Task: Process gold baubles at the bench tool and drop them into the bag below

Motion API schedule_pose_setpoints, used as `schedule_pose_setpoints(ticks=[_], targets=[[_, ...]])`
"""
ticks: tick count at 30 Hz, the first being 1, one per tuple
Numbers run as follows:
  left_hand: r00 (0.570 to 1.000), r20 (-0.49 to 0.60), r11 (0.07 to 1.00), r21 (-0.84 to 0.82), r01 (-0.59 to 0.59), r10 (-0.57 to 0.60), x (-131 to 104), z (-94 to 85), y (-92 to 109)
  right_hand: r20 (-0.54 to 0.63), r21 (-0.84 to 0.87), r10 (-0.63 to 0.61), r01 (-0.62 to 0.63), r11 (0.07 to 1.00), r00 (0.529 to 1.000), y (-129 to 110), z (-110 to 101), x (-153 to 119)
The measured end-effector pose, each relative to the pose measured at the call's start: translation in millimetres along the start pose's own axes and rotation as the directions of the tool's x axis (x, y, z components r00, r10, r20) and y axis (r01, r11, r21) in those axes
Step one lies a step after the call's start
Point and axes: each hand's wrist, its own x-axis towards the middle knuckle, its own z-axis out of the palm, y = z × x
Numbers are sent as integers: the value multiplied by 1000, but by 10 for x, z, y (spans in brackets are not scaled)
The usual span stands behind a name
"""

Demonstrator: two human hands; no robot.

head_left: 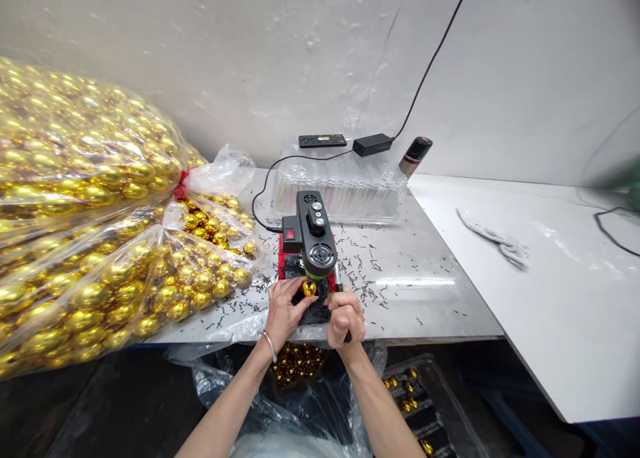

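Note:
A black machine (pixel 317 235) with round vents and silver buttons stands near the table's front edge. Under its front end, my left hand (pixel 286 308) holds a shiny gold ball (pixel 309 288) between thumb and fingers. My right hand (pixel 346 317) is wrapped round a black lever handle (pixel 347 337) on the machine's right side. A red switch (pixel 289 234) sits on the box at the machine's left. Beneath the machine lies a red and black base (pixel 281 265) strewn with small black bits.
Large clear bags of gold balls (pixel 90 245) fill the left. Behind stand a clear plastic tray (pixel 340 198), a black adapter (pixel 373 144) and a bottle (pixel 416 156). A glove (pixel 493 238) lies right. Below the edge are an open bag of balls (pixel 300 363) and another tray (pixel 440 405).

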Motion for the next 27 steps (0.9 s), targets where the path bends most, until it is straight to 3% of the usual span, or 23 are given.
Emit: schedule_pose_setpoints(ticks=[6, 13, 15, 17, 20, 22, 24, 27], targets=[[1000, -4, 1000, 22, -22, 22, -7, 8, 0, 64, 11, -81, 81, 997, 995, 4, 2, 34], [997, -59, 989, -141, 33, -42, -72, -68, 115, -6, 59, 113, -113, 992, 994, -331, -121, 579], [997, -32, 968, -241, 63, -73, -254, -152, 164, 19, 63, 151, -152, 986, 988, -404, -145, 696], [991, 91, 925, -359, 120, -94, -531, -232, 179, 25, 64, 154, -155, 986, 988, -435, -154, 728], [941, 285, 839, -452, 302, -185, -973, -284, 120, 14, 50, 147, -147, 988, 989, -420, -145, 649], [915, 316, 819, -433, 375, -252, -1136, -290, 56, 9, 45, 154, -154, 987, 988, -391, -130, 573], [932, 262, 852, -398, 340, -250, -1099, -331, 7, -3, 57, 153, -152, 987, 988, -363, -113, 519], [993, 11, 955, -272, 115, -117, -650, -533, -17, -30, 78, 139, -136, 988, 990, -339, -90, 489]])
